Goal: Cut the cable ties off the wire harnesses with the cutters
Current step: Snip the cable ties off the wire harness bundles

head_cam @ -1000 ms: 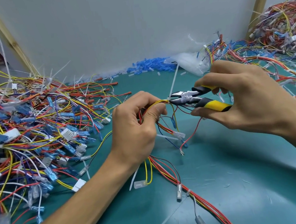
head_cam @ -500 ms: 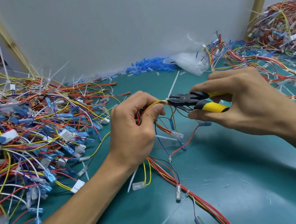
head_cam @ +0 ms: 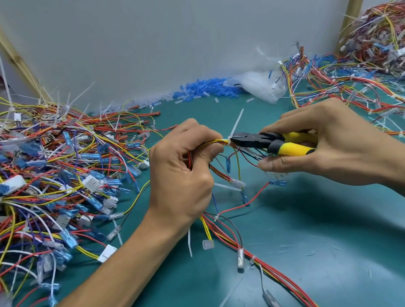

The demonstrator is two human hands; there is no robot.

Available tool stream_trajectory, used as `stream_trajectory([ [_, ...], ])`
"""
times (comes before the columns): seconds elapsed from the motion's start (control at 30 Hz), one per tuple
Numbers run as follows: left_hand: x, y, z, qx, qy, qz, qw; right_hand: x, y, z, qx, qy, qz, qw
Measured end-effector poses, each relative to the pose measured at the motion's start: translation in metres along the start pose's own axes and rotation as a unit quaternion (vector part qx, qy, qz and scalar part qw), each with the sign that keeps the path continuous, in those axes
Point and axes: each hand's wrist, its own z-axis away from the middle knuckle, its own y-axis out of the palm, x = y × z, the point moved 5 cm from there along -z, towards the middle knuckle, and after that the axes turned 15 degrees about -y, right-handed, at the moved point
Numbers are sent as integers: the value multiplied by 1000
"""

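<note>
1. While the left hand (head_cam: 181, 179) clenches around a wire harness (head_cam: 216, 141), its thumb and forefinger pinch the yellow and red wires just beside a white cable tie (head_cam: 236, 125).
2. The tie wraps the bundle between the two hands, held up above the green table (head_cam: 323, 240), and its long tail sticks up and away.
3. The right hand (head_cam: 344, 140) grasps the yellow-handled cutters (head_cam: 272, 143), with its fingers curled round both handles and squeezing them close together.
4. The cutters' black nose touches the tie's head (whether the blades have gone through it cannot be told).
5. Below the left hand the rest of the harness hangs down and trails across the table toward the near edge, with clear-sleeved connectors on its ends.
6. A loose tie (head_cam: 226, 302) lies flat on the table just beside those trailing wires.
7. A large tangled pile of harnesses (head_cam: 44, 174) covers the left side, and another pile (head_cam: 378, 65) sits at the far right.
8. Between the piles, against the back wall, lie a heap of small blue sleeves (head_cam: 203, 90) and a clear plastic bag (head_cam: 262, 86).
</note>
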Motion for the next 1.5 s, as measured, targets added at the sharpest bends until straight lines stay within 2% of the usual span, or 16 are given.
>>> stream_trajectory([
  [0.27,-3,-2,0,-4,12,-9,1000,-3,3,1,42,53,-53,996],
  [0.57,-3,0,2,24,-22,12,999,8,-4,-2,5,-63,115,991],
  [0.93,-3,5,5,47,-39,11,998,8,3,-2,-18,-87,173,981],
  [1.37,4,10,1,107,-103,88,985,10,-1,-3,-3,-69,177,982],
  [1.5,8,12,-1,151,-156,169,962,8,2,-2,8,-20,140,990],
])
